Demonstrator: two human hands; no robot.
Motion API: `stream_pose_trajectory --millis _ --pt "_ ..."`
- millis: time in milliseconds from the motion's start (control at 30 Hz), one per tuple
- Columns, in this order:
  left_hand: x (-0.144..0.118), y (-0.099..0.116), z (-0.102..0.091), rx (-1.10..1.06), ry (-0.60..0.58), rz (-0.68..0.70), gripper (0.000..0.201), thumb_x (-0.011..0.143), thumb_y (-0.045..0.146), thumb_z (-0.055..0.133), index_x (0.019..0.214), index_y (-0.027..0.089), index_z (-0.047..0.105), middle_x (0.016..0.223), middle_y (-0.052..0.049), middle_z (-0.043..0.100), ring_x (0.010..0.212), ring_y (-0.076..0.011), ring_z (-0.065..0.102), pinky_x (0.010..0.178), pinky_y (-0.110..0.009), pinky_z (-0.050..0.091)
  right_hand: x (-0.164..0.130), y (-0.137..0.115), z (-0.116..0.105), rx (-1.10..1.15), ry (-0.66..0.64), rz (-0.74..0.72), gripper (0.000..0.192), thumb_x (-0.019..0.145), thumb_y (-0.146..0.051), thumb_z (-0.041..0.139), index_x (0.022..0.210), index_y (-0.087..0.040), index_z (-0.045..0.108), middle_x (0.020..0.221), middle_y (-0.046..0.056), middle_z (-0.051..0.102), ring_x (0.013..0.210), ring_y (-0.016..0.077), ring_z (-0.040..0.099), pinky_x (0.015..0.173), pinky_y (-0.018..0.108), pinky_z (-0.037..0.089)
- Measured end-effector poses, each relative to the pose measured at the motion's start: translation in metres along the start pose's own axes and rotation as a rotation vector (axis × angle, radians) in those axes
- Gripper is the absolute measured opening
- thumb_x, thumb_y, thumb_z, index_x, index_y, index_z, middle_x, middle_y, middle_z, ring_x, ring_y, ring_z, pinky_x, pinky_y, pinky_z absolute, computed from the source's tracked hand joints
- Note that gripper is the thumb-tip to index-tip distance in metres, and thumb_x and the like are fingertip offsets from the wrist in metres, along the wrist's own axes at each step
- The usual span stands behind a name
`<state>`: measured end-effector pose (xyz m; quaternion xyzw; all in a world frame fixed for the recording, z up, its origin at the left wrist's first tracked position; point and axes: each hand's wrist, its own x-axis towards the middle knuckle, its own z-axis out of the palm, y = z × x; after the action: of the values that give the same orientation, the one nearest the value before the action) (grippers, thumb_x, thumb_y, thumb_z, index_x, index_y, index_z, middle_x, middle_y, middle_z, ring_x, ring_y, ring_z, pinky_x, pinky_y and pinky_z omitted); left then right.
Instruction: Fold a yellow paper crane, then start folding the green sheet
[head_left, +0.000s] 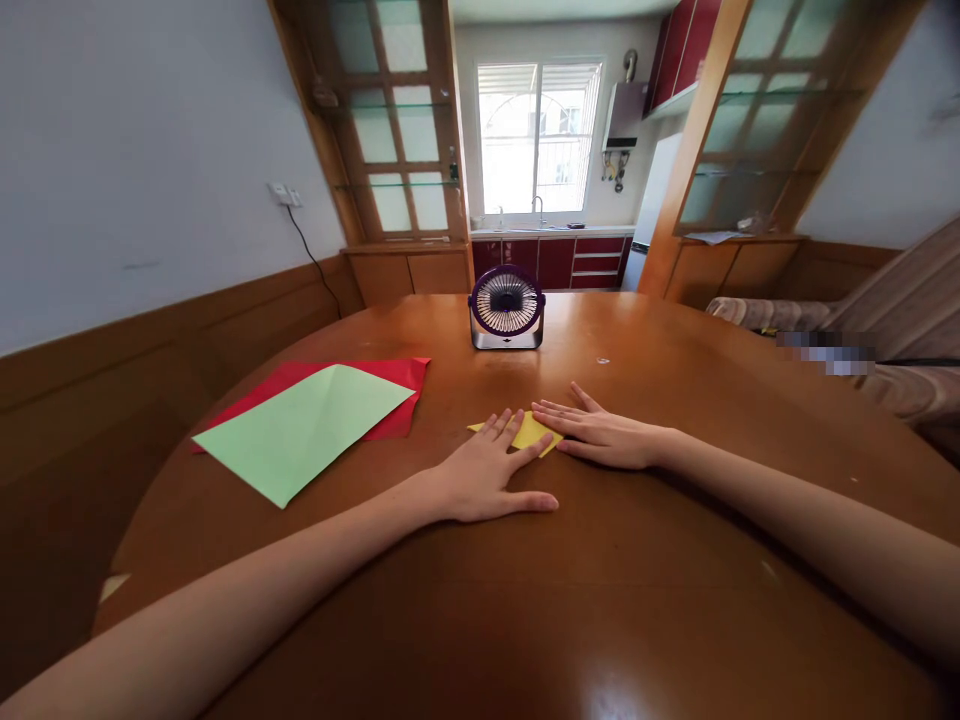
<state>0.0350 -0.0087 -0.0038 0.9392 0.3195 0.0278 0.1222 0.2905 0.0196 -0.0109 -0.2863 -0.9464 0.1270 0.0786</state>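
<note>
A small folded piece of yellow paper [529,432] lies flat on the wooden table, partly covered by both hands. My left hand [484,475] rests over its left part, fingers spread and the thumb stretched out to the right on the table. From the right, my right hand [607,438] lies flat, its fingertips touching the paper's right side and its thumb pointing away from me. Both hands are open and grip nothing. The folds under the fingers are hidden.
Left of the hands, a light green sheet [307,430] lies over a red sheet [397,415]. Beyond the hands stands a small purple desk fan [507,308]. The round wooden table [600,600] curves away on both sides. A sofa [772,312] is at the right.
</note>
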Motion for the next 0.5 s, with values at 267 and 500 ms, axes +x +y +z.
stream_pose_trajectory --millis 267,500 --pt "-0.0009 -0.0025 -0.0024 -0.028 -0.028 0.018 0.083 0.080 0.078 0.039 0.150 0.037 0.019 0.160 -0.005 -0.005 0.145 -0.0384 -0.001 0.115 -0.058 0.009 -0.0016 -0.0023 -0.0014 0.022 0.024 0.079 0.065 0.100 -0.049 0.031 0.153 -0.023 0.003 0.158 0.007 0.012 0.146 0.0274 0.015 0.118 0.053 -0.010" --pt "-0.0017 -0.0029 -0.0054 -0.054 -0.030 0.030 0.078 0.082 0.077 0.039 0.148 0.039 0.023 0.160 -0.004 -0.004 0.145 -0.0380 -0.002 0.114 -0.059 0.008 -0.0036 0.0034 0.0005 0.061 0.157 0.118 0.058 0.100 -0.046 0.030 0.152 -0.026 0.015 0.157 0.004 0.020 0.146 0.0258 0.015 0.120 0.053 -0.001"
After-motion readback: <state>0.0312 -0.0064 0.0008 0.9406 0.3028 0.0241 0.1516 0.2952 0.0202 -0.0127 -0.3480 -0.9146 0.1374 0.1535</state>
